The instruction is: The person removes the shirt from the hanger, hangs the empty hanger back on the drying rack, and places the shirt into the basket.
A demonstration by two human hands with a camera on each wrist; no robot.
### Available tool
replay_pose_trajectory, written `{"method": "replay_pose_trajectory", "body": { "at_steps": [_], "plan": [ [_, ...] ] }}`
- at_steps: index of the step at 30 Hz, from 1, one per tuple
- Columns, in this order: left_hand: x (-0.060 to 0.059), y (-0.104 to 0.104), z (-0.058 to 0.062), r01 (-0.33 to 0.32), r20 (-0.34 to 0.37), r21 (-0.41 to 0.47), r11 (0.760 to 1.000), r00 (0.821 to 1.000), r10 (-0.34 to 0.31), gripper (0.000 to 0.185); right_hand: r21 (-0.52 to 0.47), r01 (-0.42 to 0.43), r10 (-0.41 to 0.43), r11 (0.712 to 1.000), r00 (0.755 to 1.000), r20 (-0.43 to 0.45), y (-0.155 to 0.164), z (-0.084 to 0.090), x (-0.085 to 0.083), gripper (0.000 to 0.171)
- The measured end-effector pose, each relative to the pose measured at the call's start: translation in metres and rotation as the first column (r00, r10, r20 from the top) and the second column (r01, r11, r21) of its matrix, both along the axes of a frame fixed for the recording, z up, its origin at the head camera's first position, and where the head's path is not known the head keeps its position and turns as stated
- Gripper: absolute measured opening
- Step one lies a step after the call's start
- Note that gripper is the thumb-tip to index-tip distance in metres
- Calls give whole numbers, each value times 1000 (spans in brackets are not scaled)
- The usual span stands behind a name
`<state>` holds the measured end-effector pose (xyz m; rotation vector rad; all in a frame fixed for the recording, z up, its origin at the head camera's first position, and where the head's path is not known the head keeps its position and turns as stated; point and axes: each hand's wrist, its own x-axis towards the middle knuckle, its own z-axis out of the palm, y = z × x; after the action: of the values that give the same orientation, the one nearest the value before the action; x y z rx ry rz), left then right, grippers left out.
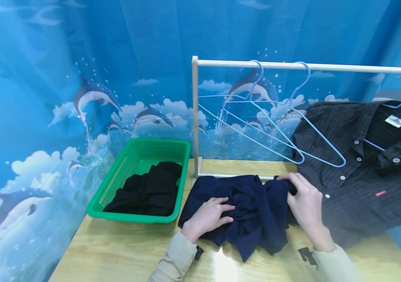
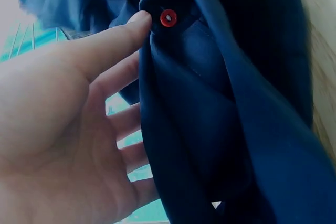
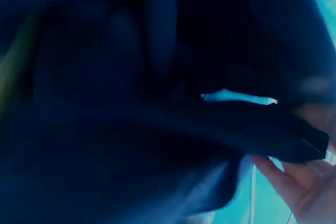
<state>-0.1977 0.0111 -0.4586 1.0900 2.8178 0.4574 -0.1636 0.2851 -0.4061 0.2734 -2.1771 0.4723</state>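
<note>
A crumpled navy shirt [image 1: 246, 211] lies on the table in front of me, with a red button [image 2: 168, 18] visible in the left wrist view. My left hand [image 1: 209, 217] rests on its left part, fingers spread; from the wrist, the thumb touches the cloth edge near the button and the fingertips are hidden behind fabric. At the shirt's upper right, my right hand [image 1: 304, 197] pinches an edge of the cloth. The right wrist view shows that held edge [image 3: 294, 135] between thumb and fingers, though the picture is dark and blurred.
A green basket [image 1: 96, 213] holding black clothing [image 1: 147, 192] stands at left. Behind the shirt rises a rack with a white rail [image 1: 221, 62]. Two blue hangers [image 1: 274, 129] hang bare from it. A dark striped shirt [image 1: 355, 188] hangs at right, close to my right hand.
</note>
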Motion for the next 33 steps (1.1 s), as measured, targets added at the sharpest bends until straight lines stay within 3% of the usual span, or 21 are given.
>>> {"method": "replay_pose_trajectory", "body": {
  "at_steps": [4, 7, 11, 14, 17, 23, 29, 31, 33],
  "plan": [
    [0, 2, -2, 12, 2, -14, 1000, 1000, -12, 40, 14, -196, 194, 981, 978, 74, -34, -4, -5, 41],
    [-3, 0, -1, 28, 1, -11, 1000, 1000, -28, 38, 86, -333, 305, 939, 922, 237, -55, -22, -6, 46],
    [-7, -8, 6, -21, -46, 69, 997, 999, 24, 29, 166, -394, 292, 904, 852, 434, -68, -55, -7, 42],
    [-7, -11, 13, -56, -89, 174, 983, 993, 73, 23, 235, -428, 274, 873, 828, 490, -71, -71, -6, 34],
    [-5, -8, 18, -18, -83, 231, 973, 996, 38, 25, 275, -465, 304, 841, 828, 471, -71, -72, -3, 31],
    [1, 4, 16, 86, -37, 185, 979, 996, -81, 37, 195, -414, 321, 889, 868, 379, -65, -60, 7, 33],
    [5, 10, 6, 96, -36, 89, 991, 995, -93, 33, 140, -441, 369, 887, 856, 361, -45, -58, 19, 34],
    [6, 11, 4, 99, -31, 63, 993, 995, -97, 33, 120, -399, 341, 909, 877, 338, -32, -57, 22, 37],
    [6, 11, 3, 97, -8, 55, 994, 995, -96, 33, 115, -307, 257, 945, 912, 320, -15, -55, 25, 42]
  ]
}}
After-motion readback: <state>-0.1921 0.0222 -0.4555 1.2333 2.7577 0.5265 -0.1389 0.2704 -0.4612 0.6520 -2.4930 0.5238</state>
